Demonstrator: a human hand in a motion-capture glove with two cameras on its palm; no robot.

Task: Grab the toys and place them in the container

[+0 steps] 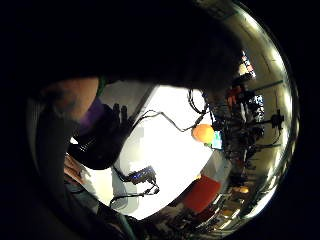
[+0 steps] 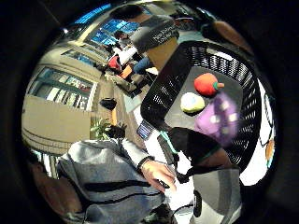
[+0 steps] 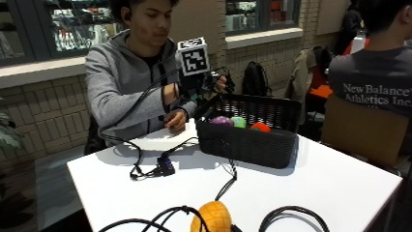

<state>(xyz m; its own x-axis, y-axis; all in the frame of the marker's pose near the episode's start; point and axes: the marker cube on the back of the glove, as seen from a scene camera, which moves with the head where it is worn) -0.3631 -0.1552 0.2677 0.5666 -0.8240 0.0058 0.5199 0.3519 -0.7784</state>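
Purple toy (image 2: 217, 117) in mid-drop or just landed inside black basket (image 3: 248, 142), directly under grip (image 3: 215, 82), beside green toy (image 2: 192, 102) and red toy (image 2: 206, 84). Grip held above basket's near rim; whether fingers apart or together, cannot tell. Orange toy (image 3: 212, 217) lies well away from grip on white worktop (image 3: 322, 188), across from basket. Judgement: release step nearly done; clear rim before moving off, then reach for orange toy, avoiding cables (image 3: 225, 183).
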